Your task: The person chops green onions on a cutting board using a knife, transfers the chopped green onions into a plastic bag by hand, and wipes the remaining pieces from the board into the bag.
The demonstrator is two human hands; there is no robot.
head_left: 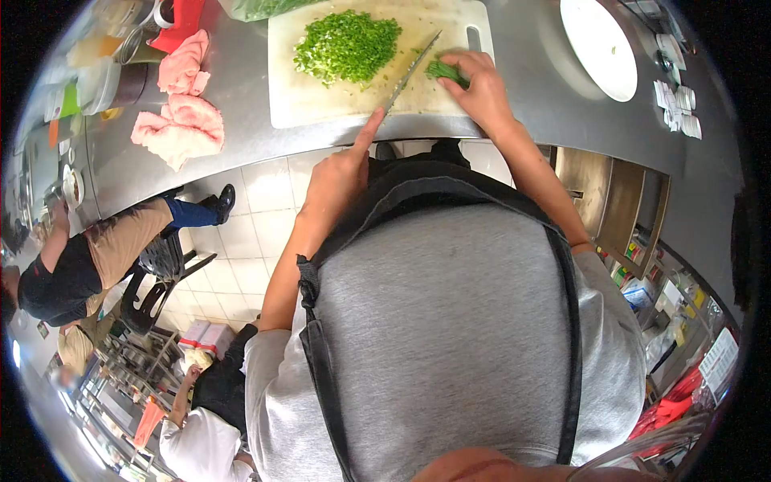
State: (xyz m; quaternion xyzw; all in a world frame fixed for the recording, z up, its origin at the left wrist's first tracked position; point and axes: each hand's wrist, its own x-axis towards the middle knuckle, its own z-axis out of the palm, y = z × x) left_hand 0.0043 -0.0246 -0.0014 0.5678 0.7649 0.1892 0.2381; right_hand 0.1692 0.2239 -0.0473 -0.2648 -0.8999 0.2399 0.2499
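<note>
Presently, in the head view, a pile of finely chopped, bright green stalks (347, 46), with paler bits at its left side, lies on a rectangular off-white cutting board (309, 108) with a handle slot. The board rests on a stainless-steel counter (249, 120). The left hand (336, 173) has its fingers closed on a long-bladed metal knife, the index finger extended along it; the blade (412, 72) slants between the pile and a short bunch of uncut green stalks (446, 73), green scraps along it. The right hand (482, 90) has its fingers closed on that bunch. Crumpled pink cloths (181, 128) lie left of the board. A printed white sheet (719, 363) shows at lower right; its writing is too small to read.
</note>
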